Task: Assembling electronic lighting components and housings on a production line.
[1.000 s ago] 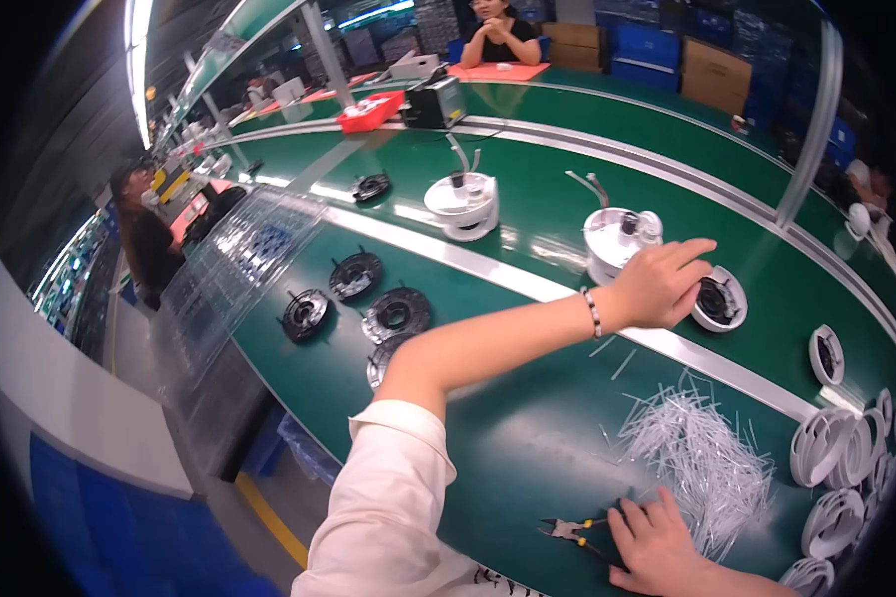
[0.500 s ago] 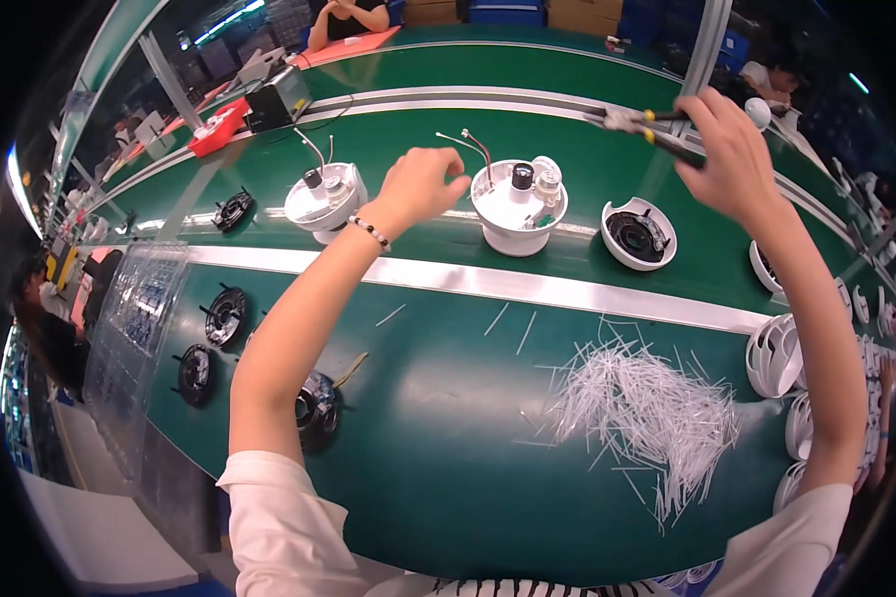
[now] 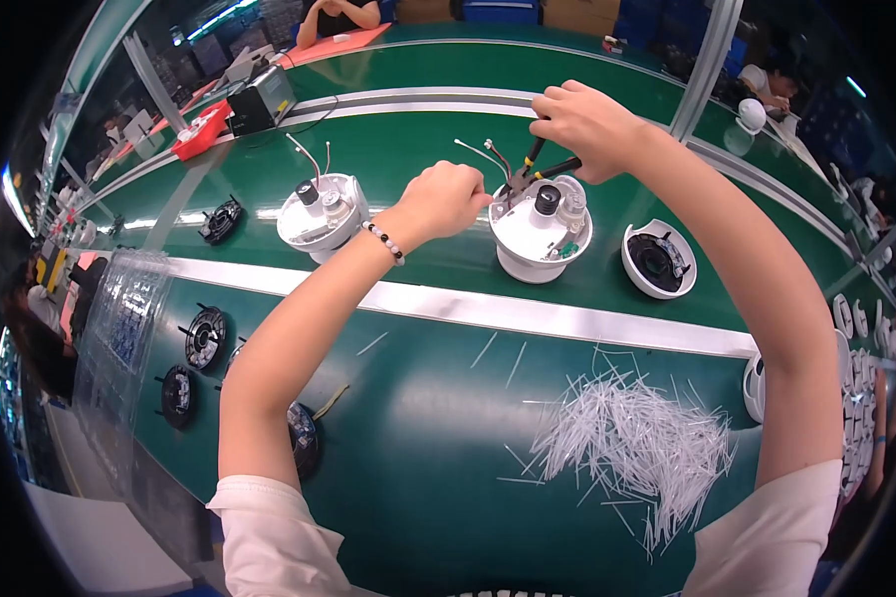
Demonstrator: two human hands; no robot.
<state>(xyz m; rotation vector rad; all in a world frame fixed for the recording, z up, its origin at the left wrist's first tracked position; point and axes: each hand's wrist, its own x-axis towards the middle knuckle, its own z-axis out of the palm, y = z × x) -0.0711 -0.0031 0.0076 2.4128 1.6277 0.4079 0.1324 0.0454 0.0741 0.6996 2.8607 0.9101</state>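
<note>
My right hand (image 3: 592,127) grips a pair of pliers (image 3: 532,165) with black handles and yellow marks. The handles are spread, and the jaws point down at the left rim of a round white camera housing (image 3: 530,239). Inside that housing stand a black lens-like cylinder and a clear round part, and thin wires (image 3: 486,151) rise behind its left side. Beside the same rim is my left hand (image 3: 442,201), wearing a bead bracelet; its fingers are curled closed, and what they pinch is hidden. A similar white housing (image 3: 319,214) with wires stands left of it.
A white shell with a black disc inside (image 3: 659,261) sits to the right. White strips (image 3: 637,448) lie heaped on the near green table. Black round parts (image 3: 205,336) rest at left. A metal rail (image 3: 488,308) crosses the bench. Other people sit beyond.
My right hand has brought the pliers left and down to the rim of the middle housing. My left hand has moved right toward that rim, its fingers now more closed.
</note>
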